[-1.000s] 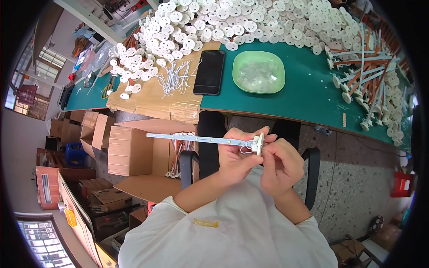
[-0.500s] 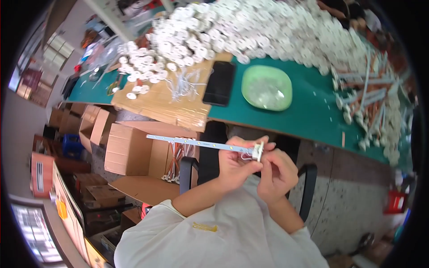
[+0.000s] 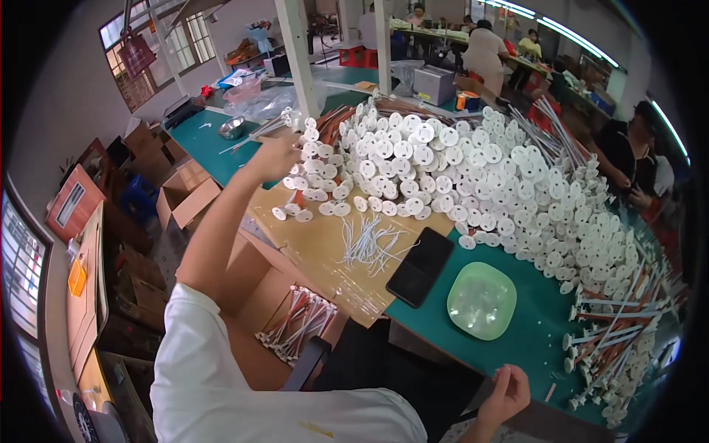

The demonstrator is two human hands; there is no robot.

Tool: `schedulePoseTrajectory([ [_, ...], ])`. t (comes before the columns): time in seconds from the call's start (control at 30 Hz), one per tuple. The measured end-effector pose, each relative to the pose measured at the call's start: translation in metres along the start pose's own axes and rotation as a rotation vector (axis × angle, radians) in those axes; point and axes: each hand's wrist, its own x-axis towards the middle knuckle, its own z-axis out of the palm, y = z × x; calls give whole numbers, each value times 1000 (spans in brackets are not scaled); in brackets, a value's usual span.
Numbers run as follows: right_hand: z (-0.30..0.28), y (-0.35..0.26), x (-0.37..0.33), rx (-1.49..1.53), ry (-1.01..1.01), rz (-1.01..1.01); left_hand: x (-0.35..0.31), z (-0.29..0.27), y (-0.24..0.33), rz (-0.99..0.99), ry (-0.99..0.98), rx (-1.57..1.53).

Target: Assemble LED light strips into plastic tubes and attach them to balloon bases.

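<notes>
My left arm is stretched out to the far left. My left hand (image 3: 276, 158) is at the left edge of a large heap of white round discs (image 3: 402, 151), which sit on the ends of strips. Its fingertips are partly lost against the discs, so any hold there is unclear. Pale thin strips (image 3: 255, 134) lie just beyond that hand. Near the table's front edge my right hand (image 3: 507, 397) is closed, thumb and fingertips together; whatever they may hold does not show. In front of it stands a light green bowl (image 3: 509, 279) with small clear pieces inside.
A black phone (image 3: 419, 267) and white cords (image 3: 369, 244) lie on or beside a cardboard sheet (image 3: 317, 262). More strips (image 3: 613, 321) are piled at right. An open carton (image 3: 247, 288) below holds bundled strips (image 3: 299, 325). Other people (image 3: 484, 59) work farther back.
My hands have parted; they were together on an LED strip with a white end. The left hand has gone far left to the heap, the right hand right. The view has tilted up.
</notes>
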Motion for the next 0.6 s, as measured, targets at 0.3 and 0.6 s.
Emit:
schedulePoseTrajectory([
  [0.3,-31,-21,2,-454,-8,-123,142,89,-124,88,-52,521],
  [0.6,-64,-14,10,-478,81,-196,124,68,-23,144,191,176],
])
